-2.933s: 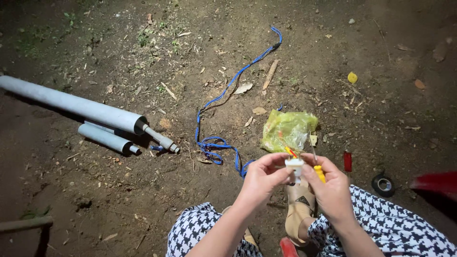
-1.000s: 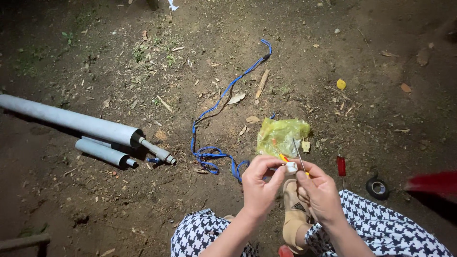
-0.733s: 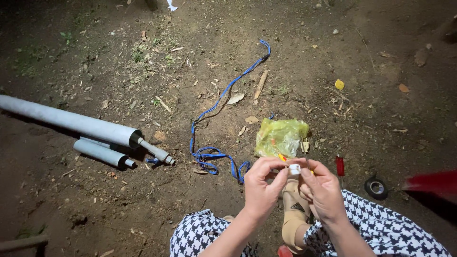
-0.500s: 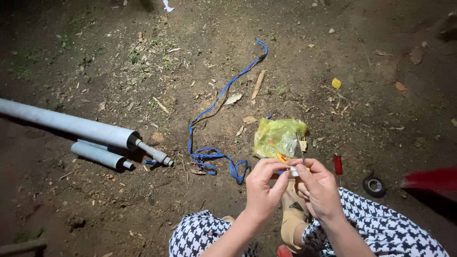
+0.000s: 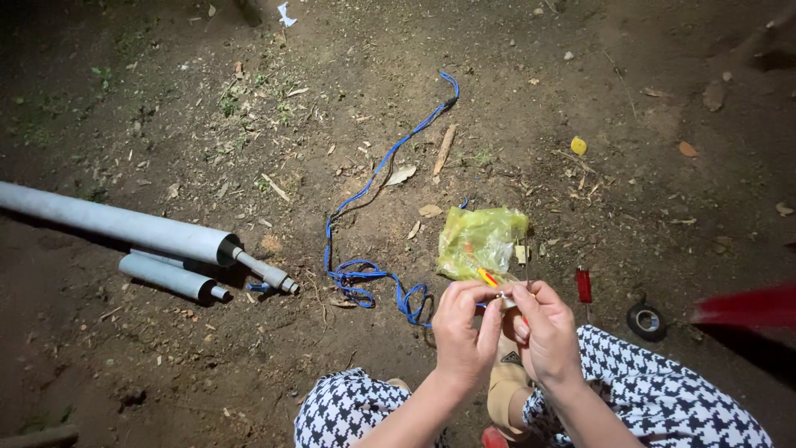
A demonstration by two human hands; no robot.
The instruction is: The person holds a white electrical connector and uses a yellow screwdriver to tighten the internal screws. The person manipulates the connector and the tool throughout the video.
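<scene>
**Small white fitting pinched between both hands, over bare dirt**

So both hands meet right above the knees, holding a tiny white fitting (image 5: 503,296) between them. The left hand (image 5: 464,336) has its fingers curled closed with the fingertips pinching the piece; the right hand (image 5: 543,332) is closed around it from the other side too. A bit of orange-and-yellow tool (image 5: 488,277) pokes out just above the left fingers, can't tell which hand actually grips it.

Just beyond the hands there's a crumpled yellow-green plastic bag (image 5: 481,241) on the ground; something's inside but it's too scrunched to make out. A blue cord (image 5: 373,178) snakes away from it, bunched in loops near the bag. Right of the hands: a small red thing (image 5: 584,284) and a roll of black tape (image 5: 645,320). Well off to the left lie a long grey pipe (image 5: 116,222) and a shorter pipe (image 5: 166,277) just beside it.
</scene>
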